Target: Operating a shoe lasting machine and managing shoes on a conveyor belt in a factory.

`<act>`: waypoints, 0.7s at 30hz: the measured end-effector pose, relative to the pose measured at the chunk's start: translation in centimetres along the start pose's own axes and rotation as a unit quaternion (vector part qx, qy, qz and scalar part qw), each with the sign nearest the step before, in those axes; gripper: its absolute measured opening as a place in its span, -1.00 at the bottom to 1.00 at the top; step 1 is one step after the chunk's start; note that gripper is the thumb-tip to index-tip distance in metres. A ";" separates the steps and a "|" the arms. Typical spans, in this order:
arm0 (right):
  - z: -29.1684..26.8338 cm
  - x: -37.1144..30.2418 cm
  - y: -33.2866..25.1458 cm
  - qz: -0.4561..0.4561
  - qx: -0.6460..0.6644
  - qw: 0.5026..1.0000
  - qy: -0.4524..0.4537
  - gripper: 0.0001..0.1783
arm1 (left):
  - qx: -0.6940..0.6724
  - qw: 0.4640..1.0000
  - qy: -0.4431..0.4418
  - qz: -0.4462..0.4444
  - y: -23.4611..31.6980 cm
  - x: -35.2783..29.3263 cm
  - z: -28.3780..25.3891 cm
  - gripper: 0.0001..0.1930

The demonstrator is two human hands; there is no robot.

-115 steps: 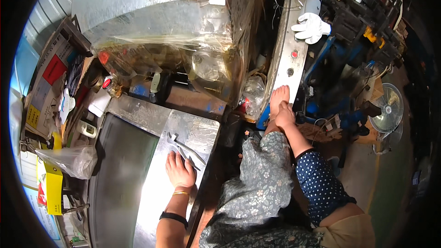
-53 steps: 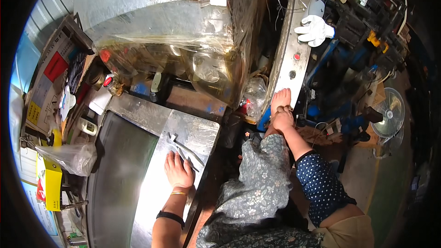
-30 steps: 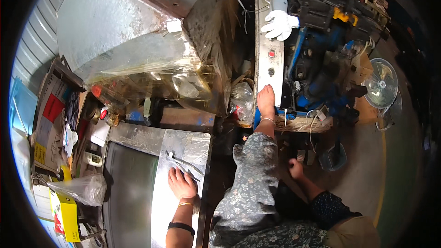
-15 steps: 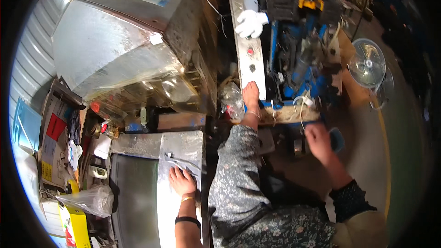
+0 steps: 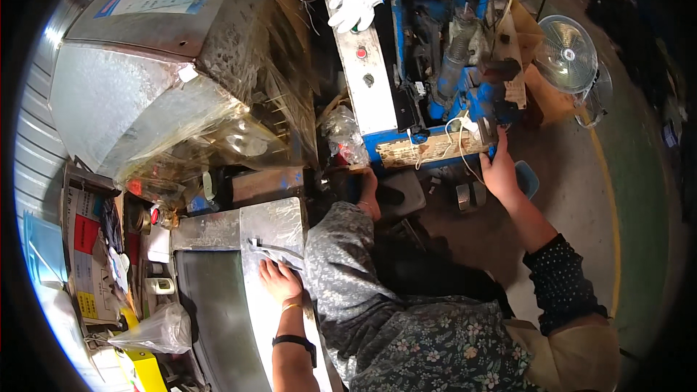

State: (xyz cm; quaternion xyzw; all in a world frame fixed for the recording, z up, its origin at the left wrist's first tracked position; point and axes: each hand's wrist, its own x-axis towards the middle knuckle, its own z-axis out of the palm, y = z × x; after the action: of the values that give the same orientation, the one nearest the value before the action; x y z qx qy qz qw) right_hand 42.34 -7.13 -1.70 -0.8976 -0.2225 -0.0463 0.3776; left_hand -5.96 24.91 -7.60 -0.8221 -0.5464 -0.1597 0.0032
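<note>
My left hand (image 5: 281, 284) lies flat, fingers stretched, on a pale metal worktop (image 5: 263, 327). Its fingertips are close to a thin metal tool with a dark, cord-like end (image 5: 274, 251); its exact kind is unclear. At the front right corner of a blue machine (image 5: 472, 91), my right hand (image 5: 499, 174) grips a blue and dark part, with thumb and fingers on either side of it. Some of those fingers are hidden. A white cord (image 5: 465, 147) hangs beside this hand. My bare foot (image 5: 369, 196) is below the machine's front left corner.
A white panel (image 5: 374, 94) with a red button carries white gloves (image 5: 353, 10). A large metal hood (image 5: 145, 80) stands at the left. A fan (image 5: 566, 54) is at the right, pedals (image 5: 470, 194) are on the floor, and a dark screen-like plate (image 5: 213, 312) is beside my left hand.
My right hand has risen onto the machine's corner from below it. My foot has come down off the white panel. My left hand stays on the worktop; the whole view has shifted.
</note>
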 end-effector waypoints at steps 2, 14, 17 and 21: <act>-0.1 -0.4 0.5 0.004 -0.020 1.000 -0.007 -0.10 | 0.005 1.000 -0.006 -0.001 0.3 0.1 -0.3 -0.50; -0.3 -0.2 -1.0 0.024 -0.090 0.995 -0.019 -0.08 | -0.001 1.000 -0.005 -0.006 0.4 0.1 -0.7 -0.49; -0.4 0.0 -0.7 0.042 -0.115 0.992 -0.018 -0.05 | -0.007 1.000 0.006 -0.003 0.9 0.3 -0.5 -0.50; -0.9 0.3 -2.0 0.071 -0.105 0.991 -0.052 0.00 | -0.005 1.000 0.020 0.011 0.4 0.2 -0.1 -0.49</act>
State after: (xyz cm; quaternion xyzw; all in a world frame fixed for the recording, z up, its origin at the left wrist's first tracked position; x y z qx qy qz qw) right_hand 41.84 -6.47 0.32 -0.9469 -0.1719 0.0046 0.2715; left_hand -5.53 24.95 -7.40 -0.8250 -0.5360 -0.1786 0.0118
